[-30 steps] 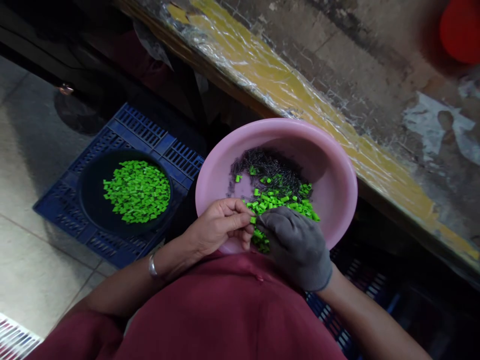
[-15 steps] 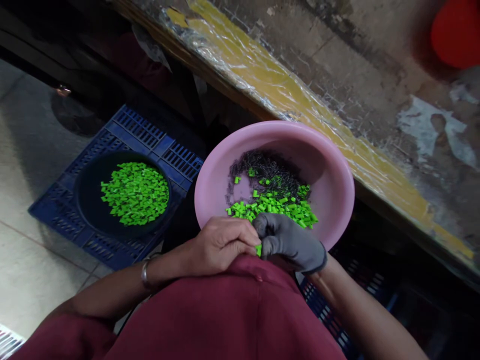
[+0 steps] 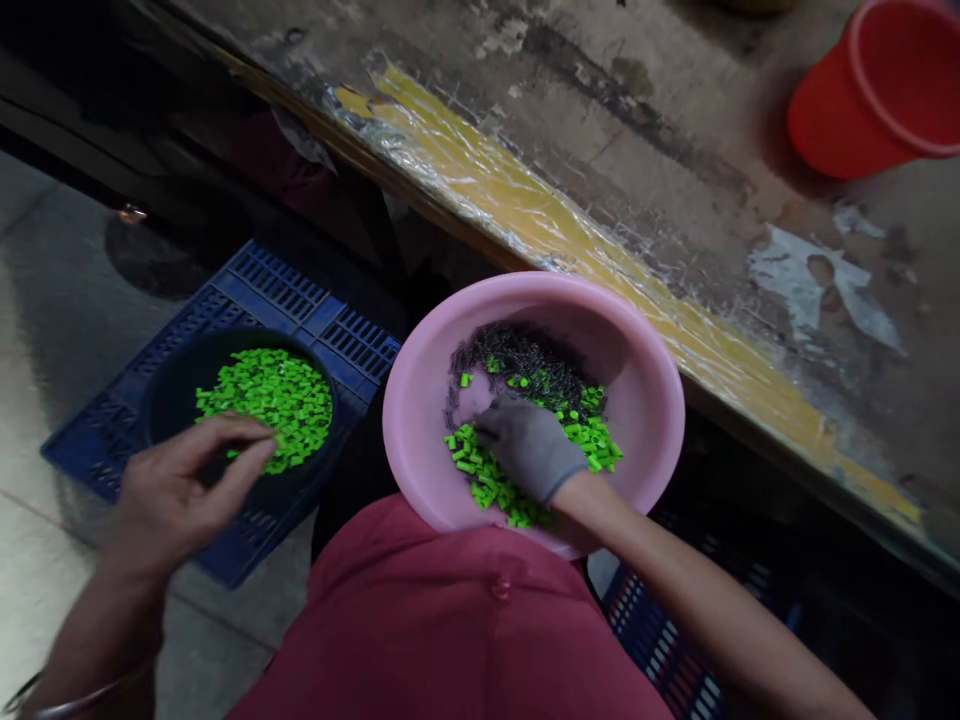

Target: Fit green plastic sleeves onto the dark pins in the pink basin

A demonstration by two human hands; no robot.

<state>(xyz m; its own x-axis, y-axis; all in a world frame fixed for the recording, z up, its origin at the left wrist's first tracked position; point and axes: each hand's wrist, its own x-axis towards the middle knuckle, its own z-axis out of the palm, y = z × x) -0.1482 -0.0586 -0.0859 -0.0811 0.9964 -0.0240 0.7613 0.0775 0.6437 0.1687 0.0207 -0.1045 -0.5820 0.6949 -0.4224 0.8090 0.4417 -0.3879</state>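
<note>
My bare left hand (image 3: 184, 490) is over the near side of a dark bowl (image 3: 161, 395) heaped with small green tubular pieces (image 3: 281, 395). Its thumb and forefinger come together at the tips; whatever they may pinch cannot be told from the green pieces behind. Inside a pink basin (image 3: 645, 480), my right hand (image 3: 529, 445) in a grey glove reaches down with bent fingers, its tips at the border between loose green pieces (image 3: 495, 485) and a pile of thin dark pin-like parts (image 3: 525, 350). The glove hides what those fingertips hold.
The bowl stands on a blue slatted plastic crate (image 3: 285, 280) at left. Beyond the basin runs a worn table (image 3: 637, 130) with yellow, plastic-wrapped edging (image 3: 480, 170). A red bucket (image 3: 847, 110) and a torn white scrap (image 3: 787, 270) are on it.
My hands were together at the basin's near rim with a green piece between them. The left has swung out over the dark bowl; the right has moved forward into the basin.
</note>
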